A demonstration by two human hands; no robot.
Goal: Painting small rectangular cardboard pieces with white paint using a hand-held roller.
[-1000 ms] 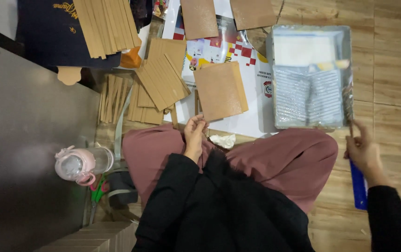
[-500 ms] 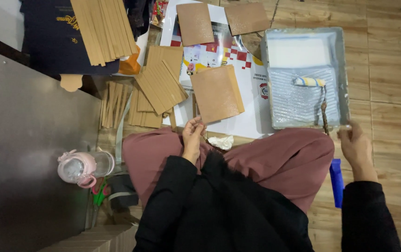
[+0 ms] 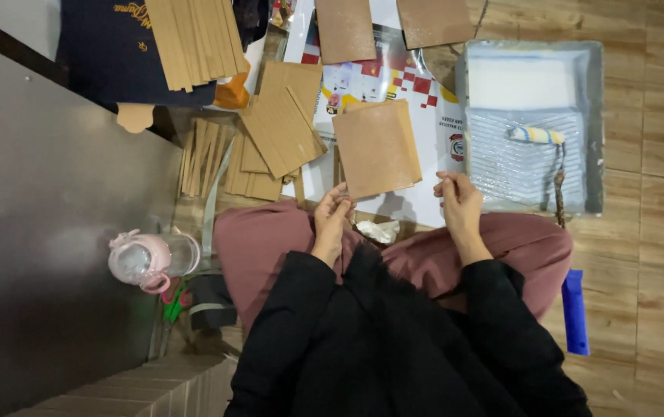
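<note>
I sit on the floor with a stack of brown square boards [image 3: 376, 149] lying on printed paper in front of my knees. My left hand [image 3: 332, 218] pinches the stack's near left corner. My right hand [image 3: 459, 204] hovers by its near right corner with curled fingers and holds nothing. To the right stands a grey paint tray [image 3: 594, 123]. In it lies a small paint roller [image 3: 536, 135] with its handle pointing toward me.
Thin wooden slats and strips [image 3: 270, 127] lie piled at the left, more [image 3: 193, 38] on a dark cloth. Two other brown boards [image 3: 343, 29] lie farther off. A pink-lidded bottle [image 3: 150, 259] stands left of my knee, a blue object [image 3: 575, 309] at my right.
My right hand left the roller in the tray and swung left, to the corner of the board stack. My left hand stayed at the stack's near edge.
</note>
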